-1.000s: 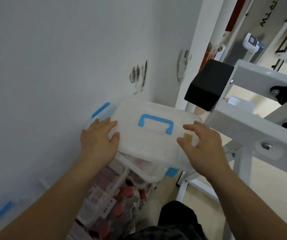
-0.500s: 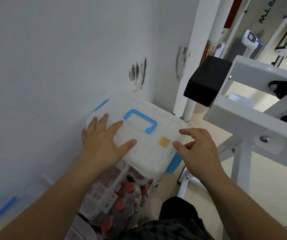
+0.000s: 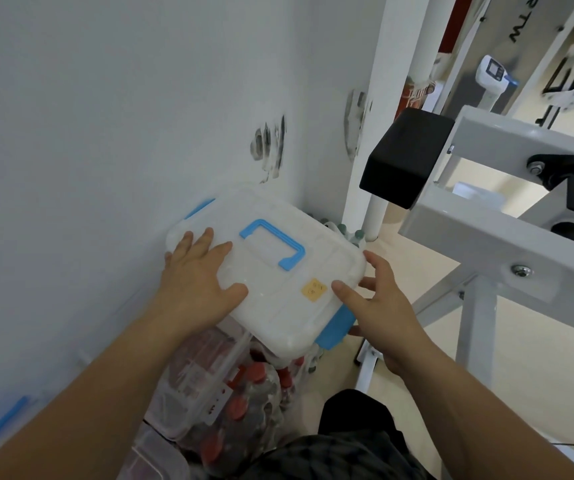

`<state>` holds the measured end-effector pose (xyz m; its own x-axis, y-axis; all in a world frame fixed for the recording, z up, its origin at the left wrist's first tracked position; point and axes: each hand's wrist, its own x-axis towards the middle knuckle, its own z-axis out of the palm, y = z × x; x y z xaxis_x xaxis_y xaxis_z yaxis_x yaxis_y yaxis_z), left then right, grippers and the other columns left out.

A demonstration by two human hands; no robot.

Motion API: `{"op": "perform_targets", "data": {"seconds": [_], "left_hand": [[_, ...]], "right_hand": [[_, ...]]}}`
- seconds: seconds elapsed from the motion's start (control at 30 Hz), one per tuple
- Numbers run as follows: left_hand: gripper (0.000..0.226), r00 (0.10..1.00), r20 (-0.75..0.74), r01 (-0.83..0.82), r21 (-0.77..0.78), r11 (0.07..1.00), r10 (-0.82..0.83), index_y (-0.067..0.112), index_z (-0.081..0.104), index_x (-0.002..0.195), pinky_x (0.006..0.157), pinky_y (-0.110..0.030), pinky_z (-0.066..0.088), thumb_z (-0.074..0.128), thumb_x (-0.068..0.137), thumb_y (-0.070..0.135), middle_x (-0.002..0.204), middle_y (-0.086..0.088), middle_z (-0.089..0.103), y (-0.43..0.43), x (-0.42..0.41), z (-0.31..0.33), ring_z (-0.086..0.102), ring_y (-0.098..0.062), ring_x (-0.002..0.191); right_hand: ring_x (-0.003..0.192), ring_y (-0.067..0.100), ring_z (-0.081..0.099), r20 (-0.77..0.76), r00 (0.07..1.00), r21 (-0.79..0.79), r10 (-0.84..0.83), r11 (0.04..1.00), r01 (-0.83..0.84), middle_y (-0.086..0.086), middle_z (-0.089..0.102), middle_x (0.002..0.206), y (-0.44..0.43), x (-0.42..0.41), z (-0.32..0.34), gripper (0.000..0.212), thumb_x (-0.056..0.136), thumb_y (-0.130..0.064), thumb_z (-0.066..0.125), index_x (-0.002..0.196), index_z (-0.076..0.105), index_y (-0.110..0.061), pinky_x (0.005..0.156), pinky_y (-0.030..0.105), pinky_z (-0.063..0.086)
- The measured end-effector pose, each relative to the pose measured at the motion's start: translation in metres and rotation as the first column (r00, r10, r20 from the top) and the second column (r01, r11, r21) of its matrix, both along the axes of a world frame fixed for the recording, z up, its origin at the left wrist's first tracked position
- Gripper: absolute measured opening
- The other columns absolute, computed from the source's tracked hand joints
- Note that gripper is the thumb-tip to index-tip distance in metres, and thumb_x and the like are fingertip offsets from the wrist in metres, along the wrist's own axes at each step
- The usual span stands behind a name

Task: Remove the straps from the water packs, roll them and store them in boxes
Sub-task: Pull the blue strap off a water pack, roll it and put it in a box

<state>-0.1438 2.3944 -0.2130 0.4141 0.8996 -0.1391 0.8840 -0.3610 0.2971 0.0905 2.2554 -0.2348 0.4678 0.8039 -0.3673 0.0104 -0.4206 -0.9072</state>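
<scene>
Head view looks down on a translucent white storage box (image 3: 271, 303) with its lid on, lying close against the white wall (image 3: 105, 116) and directly above a clear bin (image 3: 202, 375) that holds wrapped bottles with red caps (image 3: 244, 386); whether the box rests its weight on that bin cannot be told. The lid carries a blue handle (image 3: 278, 247) folded flat, a small yellow sticker (image 3: 314, 289), and 2 blue latches, 1 on the near right edge (image 3: 335, 323) and 1 on the far side by the wall (image 3: 198, 207). The left hand (image 3: 198, 285) lies flat on the left part of the lid, fingers straight and spread, thumb pointing toward the sticker. The right hand (image 3: 382, 306) grips the box's right edge just beside the near latch: thumb on top of the lid next to the sticker, fingers curved down over the side. Dark scuff marks (image 3: 270, 150) stain the wall above the box. To the right stands a white metal frame (image 3: 486, 237) with a black pad (image 3: 406, 161) on its end.
</scene>
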Motion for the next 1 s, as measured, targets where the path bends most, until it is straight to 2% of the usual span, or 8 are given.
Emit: {"op": "perform_targets", "data": {"seconds": [0.1,0.3,0.37,0.53,0.67,0.8,0.9,1.0], "left_hand": [[0.104,1.0,0.012,-0.013,-0.021,1.0,0.013,0.03,0.032,0.153,0.123,-0.051,0.006,0.03,0.057,0.071,0.167,0.001,0.01,-0.001,0.0,0.0,0.0,-0.025,0.153],[0.089,1.0,-0.016,-0.021,-0.031,0.999,0.021,0.029,0.029,0.154,0.123,-0.053,0.002,0.04,0.07,0.058,0.167,0.0,0.007,-0.001,0.002,0.001,-0.002,-0.025,0.153],[0.089,0.998,-0.064,-0.003,-0.024,1.0,0.002,0.029,0.026,0.154,0.123,-0.055,0.001,0.038,0.071,0.059,0.167,-0.001,0.004,-0.001,0.003,0.0,-0.003,-0.026,0.153],[0.1,0.981,-0.175,0.075,-0.023,0.997,-0.078,0.03,0.014,0.157,0.122,-0.057,-0.002,0.019,0.066,0.071,0.167,-0.003,-0.005,-0.005,-0.006,-0.005,-0.007,-0.027,0.153],[0.098,0.974,-0.208,0.098,0.035,0.995,-0.089,0.035,0.014,0.156,0.121,-0.058,-0.004,0.016,0.066,0.073,0.168,-0.003,-0.001,-0.007,-0.001,0.0,-0.005,-0.027,0.154],[0.091,0.952,-0.127,0.285,0.046,0.958,-0.277,0.045,0.011,0.154,0.122,-0.057,-0.003,0.024,0.07,0.08,0.167,0.007,-0.001,-0.022,0.028,0.012,-0.006,-0.021,0.154],[0.092,0.868,-0.12,0.477,-0.073,0.876,-0.483,0.052,0.002,0.152,0.122,-0.058,-0.003,0.032,0.071,0.086,0.166,0.015,-0.008,-0.024,0.054,0.016,-0.01,-0.016,0.153],[0.095,0.79,-0.163,0.57,-0.159,0.806,-0.591,0.051,-0.001,0.152,0.119,-0.064,-0.007,0.031,0.071,0.089,0.165,0.016,-0.014,-0.017,0.068,0.013,-0.017,-0.017,0.152]], "right_hand": [[0.11,0.024,0.064,-0.13,0.992,-0.016,-0.006,1.0,0.004,-0.009,0.058,0.118,0.005,-0.002,-0.002,0.07,0.094,-0.039,0.068,0.148,0.024,-0.051,0.074,0.051,0.065],[0.112,0.027,0.065,-0.242,0.969,-0.009,-0.036,0.999,0.035,-0.001,0.058,0.126,0.01,0.0,-0.005,0.067,0.096,-0.033,0.067,0.147,0.029,-0.053,0.078,0.052,0.064],[0.112,0.027,0.065,-0.247,0.968,0.006,-0.046,0.999,0.049,-0.001,0.058,0.125,0.01,-0.001,-0.006,0.068,0.096,-0.031,0.068,0.149,0.029,-0.052,0.077,0.049,0.064],[0.112,0.022,0.064,-0.141,0.981,0.073,-0.13,0.987,0.142,-0.009,0.061,0.116,0.01,-0.008,-0.009,0.073,0.093,-0.026,0.073,0.152,0.033,-0.043,0.092,0.052,0.06],[0.103,0.02,0.068,-0.114,0.97,0.087,-0.217,0.97,0.227,-0.01,0.062,0.108,0.008,-0.01,-0.01,0.078,0.087,-0.03,0.078,0.151,0.033,-0.036,0.084,0.048,0.063],[0.096,0.021,0.073,-0.165,0.957,0.081,-0.237,0.964,0.252,0.001,0.071,0.104,0.005,-0.013,-0.011,0.055,0.086,-0.034,0.08,0.134,0.056,-0.026,0.083,0.045,0.064],[0.091,0.018,0.075,-0.253,0.94,0.109,-0.229,0.959,0.263,0.004,0.073,0.102,0.002,-0.011,-0.01,0.036,0.091,-0.029,0.075,0.124,0.062,-0.023,0.077,0.037,0.065],[0.089,0.014,0.074,-0.333,0.916,0.102,-0.225,0.957,0.272,0.0,0.073,0.103,0.0,-0.007,-0.008,0.021,0.099,-0.023,0.065,0.119,0.065,-0.026,0.072,0.028,0.063]]}}
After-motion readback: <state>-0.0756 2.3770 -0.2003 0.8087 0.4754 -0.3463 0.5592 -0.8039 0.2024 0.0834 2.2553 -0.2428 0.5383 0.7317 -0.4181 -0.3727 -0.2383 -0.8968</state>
